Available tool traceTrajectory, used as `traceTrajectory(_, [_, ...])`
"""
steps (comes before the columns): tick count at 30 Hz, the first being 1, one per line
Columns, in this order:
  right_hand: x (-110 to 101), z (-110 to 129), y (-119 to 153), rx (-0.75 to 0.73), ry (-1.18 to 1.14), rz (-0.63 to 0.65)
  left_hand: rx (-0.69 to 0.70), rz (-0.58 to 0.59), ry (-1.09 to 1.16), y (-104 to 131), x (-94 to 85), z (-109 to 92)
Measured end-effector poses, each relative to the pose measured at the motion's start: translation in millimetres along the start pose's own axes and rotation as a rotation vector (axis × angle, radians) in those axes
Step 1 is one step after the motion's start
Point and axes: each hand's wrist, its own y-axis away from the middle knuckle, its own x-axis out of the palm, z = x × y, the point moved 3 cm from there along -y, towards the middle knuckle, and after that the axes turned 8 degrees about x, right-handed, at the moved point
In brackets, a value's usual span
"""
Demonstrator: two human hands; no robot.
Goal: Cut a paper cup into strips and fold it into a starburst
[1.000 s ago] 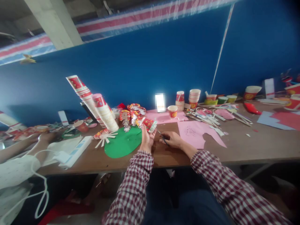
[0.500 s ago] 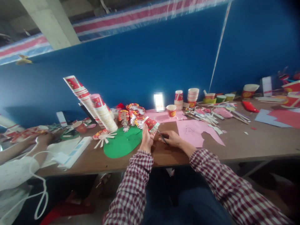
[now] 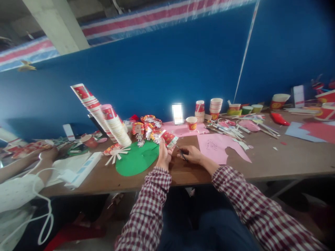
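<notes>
My left hand (image 3: 164, 155) is closed around a red patterned paper cup (image 3: 169, 137), held tilted above the table. Beside it, my right hand (image 3: 192, 154) grips a pair of scissors (image 3: 182, 155) whose blades point up-left at the cup's edge. Whether the blades are apart I cannot make out. Left of my hands lies a green paper sheet (image 3: 136, 165) with rounded edges. Cut-out paper figures (image 3: 140, 130) in red, white and yellow stand behind it. A pink sheet (image 3: 213, 148) with a dark drawing and a cut-away edge lies to the right.
Tall leaning stacks of paper cups (image 3: 115, 127) stand at the left, near a white power strip (image 3: 86, 170). Another person's hand (image 3: 48, 153) works farther left. A single cup (image 3: 192, 123) and sticks (image 3: 235, 129) lie behind. A blue panel (image 3: 157, 76) rises at the back.
</notes>
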Motion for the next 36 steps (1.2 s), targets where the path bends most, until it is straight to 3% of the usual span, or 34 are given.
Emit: traceTrajectory(36, [-2.0,5.1,1.6,-0.018,0.028,0.004,-0.022,-0.018,0.004,-2.8,-0.4,3.2])
